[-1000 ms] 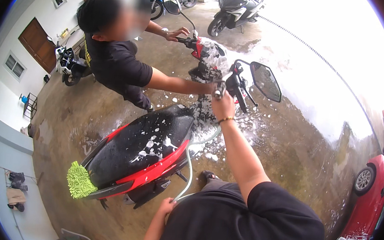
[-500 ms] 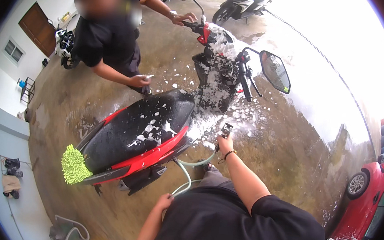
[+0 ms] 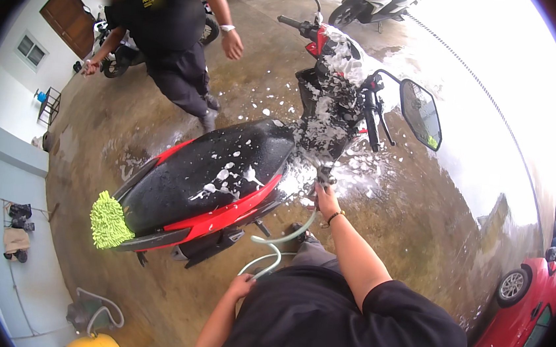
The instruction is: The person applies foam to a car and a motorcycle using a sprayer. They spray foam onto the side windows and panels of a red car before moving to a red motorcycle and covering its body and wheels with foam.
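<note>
A red-and-black scooter (image 3: 216, 161) stands before me, white foam on its seat, footboard and front. My right hand (image 3: 326, 197) is closed round a dark spray gun (image 3: 323, 174) beside the scooter's footboard, its front end toward the foam. From the gun a pale green hose (image 3: 300, 235) loops down past my legs to my left hand (image 3: 240, 285). The left hand is closed at my waist with the hose at its fingers. A lime-green wash mitt (image 3: 110, 222) lies over the scooter's tail. The right mirror (image 3: 420, 113) and handlebar stick out above my right hand.
A co-worker (image 3: 165, 31) in black stands beyond the scooter at left. The concrete floor (image 3: 410, 251) is wet. Parked motorcycles (image 3: 376, 0) stand at the back, a red car (image 3: 520, 314) at right. A yellow rounded object (image 3: 97, 345) and a grey hose (image 3: 107, 310) are at lower left.
The co-worker has let go of the scooter's left handlebar and stepped away to the left. My right hand has shifted the spray gun slightly left, nearer the footboard. The left hand has barely moved.
</note>
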The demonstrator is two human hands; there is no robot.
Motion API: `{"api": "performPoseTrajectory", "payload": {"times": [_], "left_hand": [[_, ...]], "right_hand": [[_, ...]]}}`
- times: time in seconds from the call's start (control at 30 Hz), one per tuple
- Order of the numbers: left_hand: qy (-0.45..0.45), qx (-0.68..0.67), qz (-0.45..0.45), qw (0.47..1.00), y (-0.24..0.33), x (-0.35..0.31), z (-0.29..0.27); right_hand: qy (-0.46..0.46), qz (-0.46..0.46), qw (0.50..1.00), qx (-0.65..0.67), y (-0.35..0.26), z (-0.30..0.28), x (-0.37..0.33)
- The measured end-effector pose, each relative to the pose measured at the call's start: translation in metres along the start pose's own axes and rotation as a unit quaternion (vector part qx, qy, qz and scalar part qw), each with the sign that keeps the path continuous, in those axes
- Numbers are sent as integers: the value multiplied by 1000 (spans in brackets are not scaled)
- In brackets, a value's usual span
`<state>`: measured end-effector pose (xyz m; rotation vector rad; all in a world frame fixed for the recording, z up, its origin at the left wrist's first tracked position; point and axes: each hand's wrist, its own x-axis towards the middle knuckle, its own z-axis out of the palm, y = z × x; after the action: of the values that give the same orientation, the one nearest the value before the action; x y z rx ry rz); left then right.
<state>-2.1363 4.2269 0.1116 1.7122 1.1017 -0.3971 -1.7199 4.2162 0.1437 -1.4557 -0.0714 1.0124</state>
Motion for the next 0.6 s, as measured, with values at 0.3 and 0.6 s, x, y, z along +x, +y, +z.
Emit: {"api": "performPoseTrajectory", "payload": {"times": [0.3,0.6], "left_hand": [[93,-196,-68,974,55,29,10],[131,-102,-59,984,104,46,43]], "right_hand": [[97,-161,902,-388,-96,41,101],[118,-179,691,-690,-146,64,221]]}}
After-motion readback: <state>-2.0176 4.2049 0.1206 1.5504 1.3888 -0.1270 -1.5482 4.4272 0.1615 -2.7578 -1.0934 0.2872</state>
